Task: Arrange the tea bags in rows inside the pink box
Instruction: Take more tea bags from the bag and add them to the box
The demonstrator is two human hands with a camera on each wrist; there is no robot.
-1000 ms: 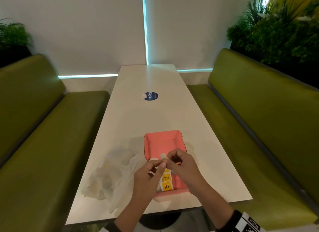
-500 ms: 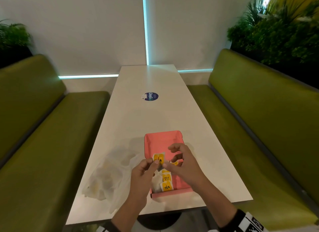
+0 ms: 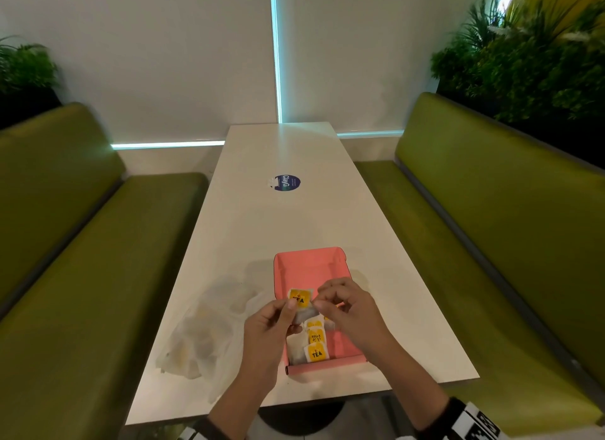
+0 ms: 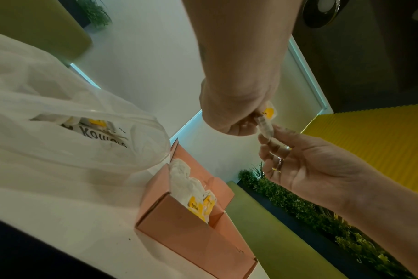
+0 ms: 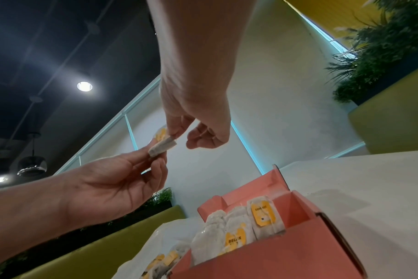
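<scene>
The pink box (image 3: 307,269) lies open on the white table (image 3: 278,230), near its front edge. Several tea bags (image 3: 315,343) with yellow tags lie in a row in the box's near half; the right wrist view shows these tea bags (image 5: 263,217) standing against the box wall (image 5: 286,254). Above the box, my left hand (image 3: 289,308) and right hand (image 3: 319,303) both pinch one tea bag (image 3: 301,300), its yellow "TEA" tag facing up. The held tea bag (image 4: 265,128) is also in the left wrist view, above the box (image 4: 191,236).
A clear plastic bag (image 3: 203,338) holding more tea bags lies left of the box. A round blue sticker (image 3: 284,182) sits mid-table. Green benches (image 3: 82,276) flank the table, with plants behind them.
The held tea bag has been turned so that its yellow tag shows face up. Both hands stay close together over the box.
</scene>
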